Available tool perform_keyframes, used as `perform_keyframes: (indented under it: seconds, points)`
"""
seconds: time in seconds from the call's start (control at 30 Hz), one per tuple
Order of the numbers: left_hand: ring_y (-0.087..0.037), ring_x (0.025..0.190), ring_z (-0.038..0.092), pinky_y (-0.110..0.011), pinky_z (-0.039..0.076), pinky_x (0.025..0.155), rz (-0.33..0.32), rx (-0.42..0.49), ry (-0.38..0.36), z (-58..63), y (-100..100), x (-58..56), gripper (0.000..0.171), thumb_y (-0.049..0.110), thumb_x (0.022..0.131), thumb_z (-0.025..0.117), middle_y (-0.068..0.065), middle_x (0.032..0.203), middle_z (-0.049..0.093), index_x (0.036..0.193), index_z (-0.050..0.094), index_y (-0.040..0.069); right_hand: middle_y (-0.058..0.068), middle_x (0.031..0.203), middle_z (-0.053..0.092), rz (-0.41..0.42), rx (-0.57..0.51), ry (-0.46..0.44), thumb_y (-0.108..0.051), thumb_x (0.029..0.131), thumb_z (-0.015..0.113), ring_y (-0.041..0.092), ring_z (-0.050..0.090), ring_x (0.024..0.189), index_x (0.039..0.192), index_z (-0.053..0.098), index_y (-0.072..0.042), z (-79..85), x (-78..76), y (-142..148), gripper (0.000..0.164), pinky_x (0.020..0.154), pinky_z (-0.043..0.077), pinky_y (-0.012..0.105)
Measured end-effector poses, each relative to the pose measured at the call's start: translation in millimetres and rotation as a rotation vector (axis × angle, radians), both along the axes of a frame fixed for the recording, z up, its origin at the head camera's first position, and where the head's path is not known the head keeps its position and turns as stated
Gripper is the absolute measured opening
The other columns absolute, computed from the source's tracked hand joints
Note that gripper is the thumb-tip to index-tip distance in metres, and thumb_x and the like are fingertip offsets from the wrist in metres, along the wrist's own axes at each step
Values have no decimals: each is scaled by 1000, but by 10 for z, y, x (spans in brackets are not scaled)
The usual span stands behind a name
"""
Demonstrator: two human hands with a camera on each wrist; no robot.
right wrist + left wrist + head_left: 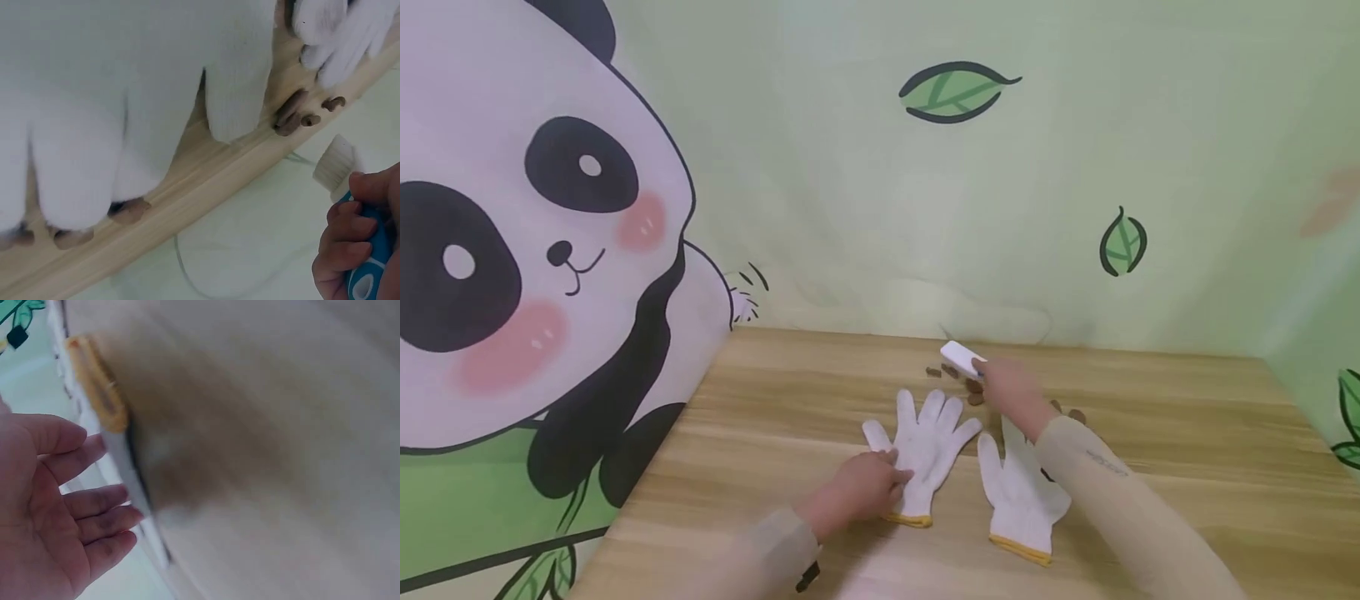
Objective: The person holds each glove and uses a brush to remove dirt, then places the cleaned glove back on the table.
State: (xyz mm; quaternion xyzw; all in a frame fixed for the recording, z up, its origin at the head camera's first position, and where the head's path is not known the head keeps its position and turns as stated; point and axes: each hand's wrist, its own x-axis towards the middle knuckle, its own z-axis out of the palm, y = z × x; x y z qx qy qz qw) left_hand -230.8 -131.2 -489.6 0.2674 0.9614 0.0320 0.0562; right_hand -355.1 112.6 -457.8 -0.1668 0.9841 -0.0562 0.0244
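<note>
My right hand [1015,390] grips a brush with a blue-and-white handle [365,275] and pale bristles [336,164]. Its white head [961,357] is raised over several small brown pieces [975,399] near the back of the table. On the wood, a white knit glove [931,446] with a yellow cuff lies flat, fingers spread. My left hand [857,485] rests at that glove's left side, its fingers loosely bent. In the left wrist view, fingertips [128,515] reach the glove's edge below the yellow cuff [100,387]. A second glove [1018,504] lies under my right forearm, partly hidden.
The wood-grain table [760,417] ends at a pale green backdrop [820,167] with painted leaves and a big panda [625,108] at the left. More brown pieces [1077,416] lie beyond the second glove, by the right sleeve [1127,492].
</note>
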Motion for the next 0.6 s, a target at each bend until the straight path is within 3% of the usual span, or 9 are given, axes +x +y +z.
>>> perform_keyframes:
  seconds: [0.13, 0.2, 0.23, 0.33, 0.43, 0.6]
  points:
    - [-23, 87, 72, -34, 58, 70, -28, 26, -12, 22, 90, -81, 21, 17, 97, 64, -11, 102, 77, 109, 80, 16, 20, 121, 73, -1, -53, -20, -8, 98, 55, 20, 58, 71, 147, 57, -13, 35, 128, 181, 49, 52, 43, 30]
    - [-20, 79, 67, -32, 55, 66, -50, 14, -11, 40, 155, -164, 18, 18, 96, 68, -8, 94, 73, 110, 79, 14, 20, 120, 74, -4, -71, -15, -8, 99, 56, 19, 53, 66, 146, 58, -15, 60, 198, 234, 48, 49, 37, 27]
    - [-21, 81, 67, -33, 56, 68, -57, 1, -10, 64, 179, -228, 20, 20, 95, 70, -9, 97, 72, 113, 77, 13, 19, 120, 74, 1, -71, -5, -8, 99, 56, 18, 52, 63, 145, 59, -16, 94, 213, 237, 47, 48, 36, 26]
    - [-28, 113, 69, -39, 58, 95, -48, -17, -54, 106, 266, -398, 44, 29, 92, 76, -15, 131, 68, 132, 69, 13, 17, 117, 76, 26, -50, 18, -9, 98, 58, 16, 47, 59, 143, 62, -18, 134, 246, 234, 45, 47, 32, 25]
    - [-35, 141, 54, -45, 47, 116, -8, -6, -132, 110, 370, -518, 62, 36, 86, 81, -19, 156, 50, 142, 62, 16, 16, 117, 76, 62, -44, 16, -11, 99, 59, 15, 43, 59, 141, 63, -19, 110, 257, 205, 43, 47, 30, 24]
    - [-34, 146, 48, -47, 43, 119, 75, -16, -242, 85, 476, -606, 70, 38, 83, 84, -13, 163, 42, 146, 58, 30, 18, 127, 73, 72, -45, -65, -14, 101, 59, 17, 48, 66, 141, 63, -19, -29, 169, 114, 41, 51, 33, 25]
